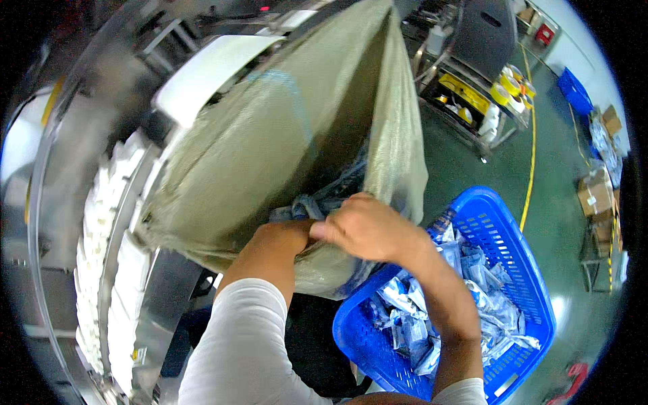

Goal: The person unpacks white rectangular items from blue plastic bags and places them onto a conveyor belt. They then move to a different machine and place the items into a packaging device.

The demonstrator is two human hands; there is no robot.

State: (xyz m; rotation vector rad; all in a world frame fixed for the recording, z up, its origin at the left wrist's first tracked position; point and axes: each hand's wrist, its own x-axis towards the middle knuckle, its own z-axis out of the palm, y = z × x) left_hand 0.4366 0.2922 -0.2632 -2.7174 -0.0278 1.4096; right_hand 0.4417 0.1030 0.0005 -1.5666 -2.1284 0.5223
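Observation:
A large olive woven sack (236,162) stands in front of me with its mouth spread wide. Its near rim is bunched beneath my hands. My right hand (368,226) is closed on that rim, the thumb pointing left toward the other hand. Over the rim reaches my left hand (287,237), its fingers hidden inside the sack mouth, so their grip does not show. Just beyond it, within the shadowed sack, lies some crumpled bluish-grey plastic (309,204). Below my right forearm is a blue plastic basket (503,236) holding many small white-and-blue packets (412,331).
On the left runs a metal machine with rows of white pieces (125,297) and a white panel (209,74). A metal cart (482,94) carries yellow tape rolls (509,84) at the far right. Cardboard boxes (595,192) and another blue basket (574,91) line the right side.

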